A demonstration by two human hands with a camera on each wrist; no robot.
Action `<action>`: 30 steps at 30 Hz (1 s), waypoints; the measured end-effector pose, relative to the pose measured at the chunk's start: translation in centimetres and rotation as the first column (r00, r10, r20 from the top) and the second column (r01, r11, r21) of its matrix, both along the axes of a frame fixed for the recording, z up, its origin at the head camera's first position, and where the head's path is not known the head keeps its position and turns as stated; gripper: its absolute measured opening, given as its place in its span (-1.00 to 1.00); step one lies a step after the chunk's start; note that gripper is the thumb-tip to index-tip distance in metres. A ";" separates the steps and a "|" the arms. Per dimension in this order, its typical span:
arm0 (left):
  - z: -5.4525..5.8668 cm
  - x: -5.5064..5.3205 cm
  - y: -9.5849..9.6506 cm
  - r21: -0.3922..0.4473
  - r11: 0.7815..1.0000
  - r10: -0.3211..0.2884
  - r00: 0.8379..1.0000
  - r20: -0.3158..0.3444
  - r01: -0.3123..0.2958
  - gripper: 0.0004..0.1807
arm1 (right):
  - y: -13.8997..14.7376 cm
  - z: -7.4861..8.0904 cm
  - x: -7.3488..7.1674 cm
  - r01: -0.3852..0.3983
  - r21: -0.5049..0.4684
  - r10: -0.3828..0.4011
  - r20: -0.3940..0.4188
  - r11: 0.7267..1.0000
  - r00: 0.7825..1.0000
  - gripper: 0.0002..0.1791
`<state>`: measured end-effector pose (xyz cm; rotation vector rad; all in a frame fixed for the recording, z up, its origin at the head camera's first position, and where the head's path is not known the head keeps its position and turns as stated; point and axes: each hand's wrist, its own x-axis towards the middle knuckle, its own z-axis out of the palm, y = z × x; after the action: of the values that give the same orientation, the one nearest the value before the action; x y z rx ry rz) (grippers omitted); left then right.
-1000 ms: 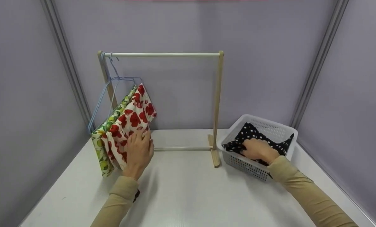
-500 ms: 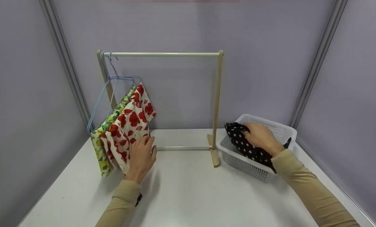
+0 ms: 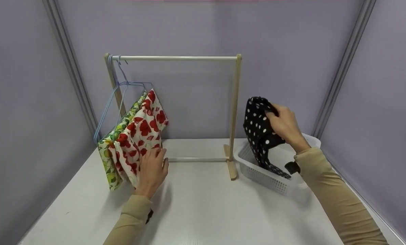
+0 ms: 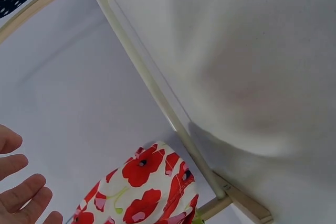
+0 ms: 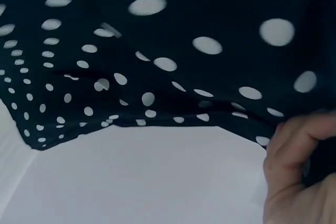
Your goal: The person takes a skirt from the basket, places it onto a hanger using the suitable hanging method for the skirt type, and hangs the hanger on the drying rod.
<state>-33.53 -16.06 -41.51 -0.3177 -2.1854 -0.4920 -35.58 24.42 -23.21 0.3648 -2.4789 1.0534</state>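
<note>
A black cloth with white dots [image 3: 257, 124] hangs from my right hand [image 3: 286, 124], which pinches it by its upper part above the white basket [image 3: 262, 177]. The cloth's lower end still dips into the basket. In the right wrist view the dotted cloth [image 5: 157, 66] fills the top, with curled fingers [image 5: 291, 150] gripping its edge. My left hand [image 3: 152, 172] is in front of the white garment with red flowers [image 3: 145, 129], its fingers relaxed and holding nothing. The left wrist view shows loose fingers [image 4: 23, 198] apart from the flowered garment [image 4: 144, 187].
A wooden rack with a pale top bar [image 3: 175, 58] stands at the back. Blue hangers [image 3: 107, 112] and a green-and-yellow patterned garment [image 3: 109, 170] hang at its left end. The rack's right foot [image 3: 232, 170] is close beside the basket. Panels enclose the white table [image 3: 199, 211].
My right hand has gathered the dotted cloth and raised it out of most of the basket. My left hand has shifted slightly down and right, then stayed almost still.
</note>
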 end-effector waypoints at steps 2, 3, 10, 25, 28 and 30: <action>0.0 0.0 0.0 0.001 1.000 -0.001 1.000 0.000 0.001 -0.70 | -0.8 1.1 0.3 0.012 -0.016 -0.013 -0.038 1.000 0.999 -0.59; 0.0 0.0 -0.1 0.004 1.000 -0.001 1.000 -0.001 0.001 -0.70 | -1.2 1.6 0.4 0.013 -0.029 -0.015 -0.052 0.999 0.999 -0.59; -0.1 0.0 -0.2 0.018 1.000 0.007 1.000 0.030 -0.008 -0.69 | -4.4 4.6 1.4 -0.025 -0.131 0.012 -0.099 0.991 0.995 -0.63; 0.0 0.6 -0.7 0.054 0.998 0.015 0.995 0.097 -0.020 -0.74 | -11.2 4.9 2.8 -0.163 -0.068 0.156 -0.107 0.984 0.982 -0.60; -0.1 0.6 -0.7 0.043 0.999 0.021 0.997 0.074 -0.024 -0.74 | -13.1 3.4 2.8 -0.208 -0.023 0.207 -0.049 0.978 0.977 -0.59; -0.1 0.5 -0.7 0.031 0.999 0.023 0.999 0.048 -0.025 -0.73 | -14.4 2.2 2.8 -0.231 0.005 0.231 -0.011 0.973 0.973 -0.58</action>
<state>-32.98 -16.81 -41.64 -0.2645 -2.2228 -0.5251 -32.80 10.05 -20.97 0.6723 -2.4719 1.1314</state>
